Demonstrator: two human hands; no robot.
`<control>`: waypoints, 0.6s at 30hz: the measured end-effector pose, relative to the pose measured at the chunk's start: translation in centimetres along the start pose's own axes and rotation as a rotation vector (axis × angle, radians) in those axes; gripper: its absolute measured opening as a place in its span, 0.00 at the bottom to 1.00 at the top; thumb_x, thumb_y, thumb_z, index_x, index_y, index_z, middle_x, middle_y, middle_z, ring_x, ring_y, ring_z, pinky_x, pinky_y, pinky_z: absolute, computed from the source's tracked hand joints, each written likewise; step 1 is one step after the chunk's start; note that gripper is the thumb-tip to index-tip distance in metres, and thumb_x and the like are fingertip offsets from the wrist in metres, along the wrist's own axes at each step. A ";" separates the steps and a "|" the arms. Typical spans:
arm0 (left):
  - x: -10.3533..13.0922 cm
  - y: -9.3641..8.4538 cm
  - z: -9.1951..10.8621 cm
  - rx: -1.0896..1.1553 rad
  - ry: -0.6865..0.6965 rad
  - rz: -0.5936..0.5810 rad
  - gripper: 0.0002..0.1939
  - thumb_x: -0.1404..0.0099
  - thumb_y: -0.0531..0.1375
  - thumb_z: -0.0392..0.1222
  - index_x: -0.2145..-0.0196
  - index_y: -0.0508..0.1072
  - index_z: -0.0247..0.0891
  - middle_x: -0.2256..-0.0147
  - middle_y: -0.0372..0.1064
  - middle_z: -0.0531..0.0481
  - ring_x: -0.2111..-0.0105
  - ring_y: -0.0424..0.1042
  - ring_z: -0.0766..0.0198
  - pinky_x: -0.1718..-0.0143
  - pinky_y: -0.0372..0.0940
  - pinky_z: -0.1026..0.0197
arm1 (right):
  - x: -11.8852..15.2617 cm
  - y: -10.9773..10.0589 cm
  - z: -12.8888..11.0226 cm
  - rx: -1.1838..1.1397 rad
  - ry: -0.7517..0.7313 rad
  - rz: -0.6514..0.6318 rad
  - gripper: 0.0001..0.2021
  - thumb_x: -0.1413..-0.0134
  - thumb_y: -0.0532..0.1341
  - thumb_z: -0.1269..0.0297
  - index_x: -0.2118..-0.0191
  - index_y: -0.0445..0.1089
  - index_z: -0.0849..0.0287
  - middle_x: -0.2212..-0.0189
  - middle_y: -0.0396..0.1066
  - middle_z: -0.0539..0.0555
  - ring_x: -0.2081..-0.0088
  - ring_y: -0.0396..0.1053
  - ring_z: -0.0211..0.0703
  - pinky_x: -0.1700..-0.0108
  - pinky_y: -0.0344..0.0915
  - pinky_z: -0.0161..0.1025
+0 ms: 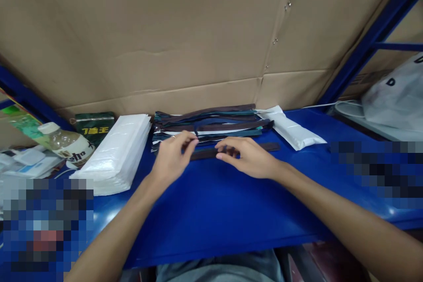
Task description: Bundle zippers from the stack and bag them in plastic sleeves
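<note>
My left hand (175, 154) is closed in a pinch, with a thin dark strand (196, 130) at its fingertips. To its right, my right hand (246, 154) has half-curled fingers, the thumb apart from the index finger, with nothing visible gripped. Under and between the hands lies a long, flat dark brown strip (206, 154) on the blue table (211, 211); part of it is hidden by the right hand. Just behind is a pile of long, flat fabric-like strips (211, 119) in brown, teal and black. Whether the right fingertips touch the brown strip I cannot tell.
On the left stand a stack of white padded envelopes (114, 150), a drink bottle (66, 143) and a dark green package (95, 124). A white pouch (295, 128) lies at the back right. Cardboard (165, 44) walls the back; a plastic bag (396, 97) is far right.
</note>
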State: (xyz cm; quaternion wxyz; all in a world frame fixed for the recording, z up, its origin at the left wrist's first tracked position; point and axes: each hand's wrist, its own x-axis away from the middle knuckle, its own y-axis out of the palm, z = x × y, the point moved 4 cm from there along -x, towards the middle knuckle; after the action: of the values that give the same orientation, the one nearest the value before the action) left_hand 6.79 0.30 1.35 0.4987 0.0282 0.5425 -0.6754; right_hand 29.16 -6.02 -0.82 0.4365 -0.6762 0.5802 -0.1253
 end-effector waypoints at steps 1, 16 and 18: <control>0.3 0.7 1.1 0.043 0.048 -0.034 0.05 0.24 0.61 0.42 0.56 0.77 0.42 0.63 0.80 0.53 0.65 0.79 0.65 0.59 0.71 0.62 | 0.0 0.4 -0.5 -0.052 -0.009 -0.009 0.14 0.29 0.62 0.53 0.48 0.76 0.54 0.55 0.81 0.53 0.60 0.76 0.44 0.56 0.69 0.40; 0.6 1.5 2.5 0.118 0.096 -0.180 0.04 0.23 0.60 0.40 0.56 0.76 0.41 0.63 0.80 0.53 0.66 0.78 0.65 0.64 0.69 0.64 | -0.1 -0.1 -0.8 0.006 -0.131 0.042 0.11 0.27 0.56 0.61 0.62 0.73 0.56 0.65 0.76 0.52 0.65 0.70 0.43 0.59 0.64 0.40; 0.2 0.8 1.3 0.023 0.069 -0.160 0.05 0.23 0.59 0.41 0.56 0.75 0.41 0.62 0.81 0.52 0.64 0.79 0.63 0.62 0.69 0.62 | -0.2 -1.2 0.5 0.214 -0.144 0.070 0.12 0.28 0.55 0.63 0.65 0.70 0.56 0.67 0.74 0.53 0.63 0.69 0.46 0.57 0.63 0.42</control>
State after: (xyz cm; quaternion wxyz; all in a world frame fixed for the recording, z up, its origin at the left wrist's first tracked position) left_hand 7.91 -0.75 1.14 0.4237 0.0135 0.5520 -0.7180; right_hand 30.26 -5.66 -0.15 0.5506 -0.6124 0.5540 -0.1222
